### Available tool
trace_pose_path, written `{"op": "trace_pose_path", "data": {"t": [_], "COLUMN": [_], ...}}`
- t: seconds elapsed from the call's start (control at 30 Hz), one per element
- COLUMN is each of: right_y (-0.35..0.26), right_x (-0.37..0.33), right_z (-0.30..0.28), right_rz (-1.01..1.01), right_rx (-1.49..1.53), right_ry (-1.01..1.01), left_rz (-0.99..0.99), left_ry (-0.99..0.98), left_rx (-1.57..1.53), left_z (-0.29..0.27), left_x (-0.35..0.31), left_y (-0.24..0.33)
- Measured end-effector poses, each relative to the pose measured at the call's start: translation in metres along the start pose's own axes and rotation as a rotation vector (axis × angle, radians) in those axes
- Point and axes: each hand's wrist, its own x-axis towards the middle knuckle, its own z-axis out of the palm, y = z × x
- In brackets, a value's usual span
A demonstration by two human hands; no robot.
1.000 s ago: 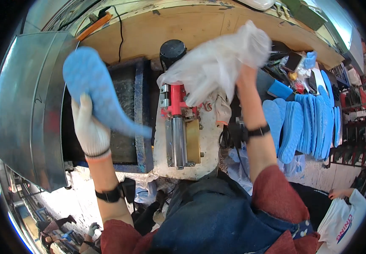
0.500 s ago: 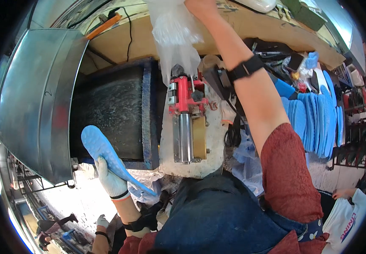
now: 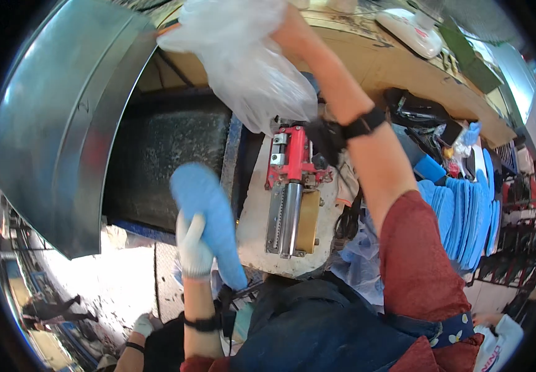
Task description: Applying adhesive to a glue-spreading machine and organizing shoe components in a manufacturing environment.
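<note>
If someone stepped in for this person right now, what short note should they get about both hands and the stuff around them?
Left hand: in a white glove, gripping a blue insole, held upright in front of the dark conveyor opening.
Right hand: raised at the top edge, hidden in a clear plastic bag that it holds up.
Red and metal machine: on the bench between the arms, untouched.
Stack of blue insoles: on the right.
Done: one insole in hand. Left: the stacked ones remain on the bench.

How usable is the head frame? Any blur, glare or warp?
Head view: strong fisheye, the metal hood and bench edge bow toward a black rim. Left hand and its blue insole are motion-smeared; the clear plastic bag in the raised right hand is soft too. Floor at lower left is blown out; the dark opening loses detail.
</note>
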Motion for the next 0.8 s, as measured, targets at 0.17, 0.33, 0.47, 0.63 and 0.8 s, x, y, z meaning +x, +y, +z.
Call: {"op": "trace_pose_path", "data": {"t": [0.17,0.33,0.47,0.63,0.8], "right_y": [0.009,0.008,0.026,0.083,0.129], "right_x": [-0.04,-0.059,-0.076,-0.067,-0.08], "right_z": [-0.006,-0.026,-0.052,-0.069,-0.185], "right_rz": [0.005,0.334,0.357,-0.04,-0.248], "right_rx": [-0.116,0.23,0.073,0.324,-0.659], "right_ry": [0.149,0.261,0.171,0.265,0.387], "left_rz": [-0.154,-0.243,-0.237,-0.058,0.003], "left_ry": [-0.416,-0.437,-0.442,-0.366,-0.673], "left_rx": [-0.201,-0.29,-0.214,-0.222,-0.266], "left_z": [0.041,0.074,0.078,0.074,0.175], "left_x": [0.142,0.216,0.262,0.309,0.301], "left_y": [-0.058,-0.091,-0.1,-0.071,-0.029]}}
